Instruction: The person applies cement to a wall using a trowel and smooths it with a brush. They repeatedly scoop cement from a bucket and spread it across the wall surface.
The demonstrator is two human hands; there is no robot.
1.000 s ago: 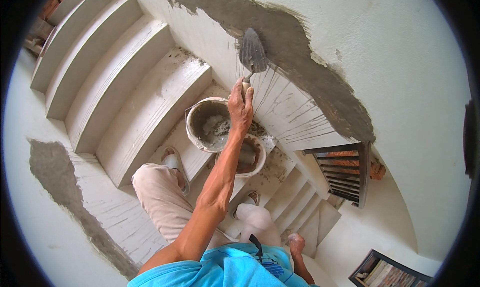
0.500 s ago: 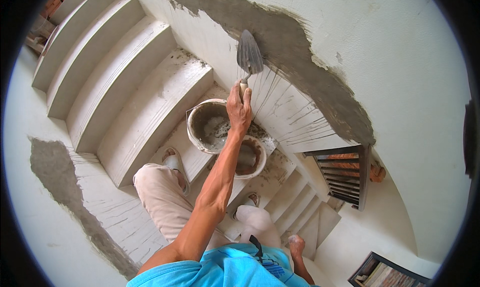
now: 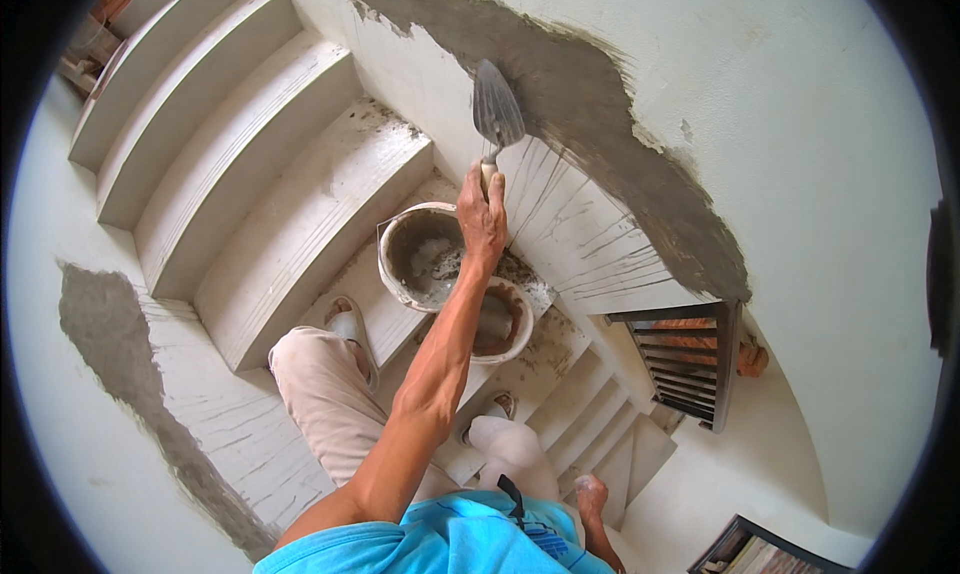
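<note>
My left hand (image 3: 482, 217) is closed round the pale handle of a pointed trowel (image 3: 497, 109). The trowel's grey, mortar-streaked blade lies against or just in front of the wall, at the lower edge of a band of grey mortar (image 3: 590, 99); touching or not, I cannot tell. Below that hand stands a bucket (image 3: 395, 274) with a wire handle and wet grey mortar inside, partly hidden by my forearm. A second, smaller bucket (image 3: 519, 345) sits beside it. My right hand (image 3: 591, 494) is held low near my right side, fingers curled into a fist.
Curved pale steps (image 3: 270, 229) rise to the upper left, and narrower steps (image 3: 580, 414) descend at lower right. A dark slatted frame (image 3: 685, 359) is set in the wall at right. Another grey mortar patch (image 3: 110, 324) marks the left wall. Mortar splatter lies around the buckets.
The view has shifted slightly. Against the mortar band, the trowel in my left hand has moved a little to the left. My right hand remains a low fist.
</note>
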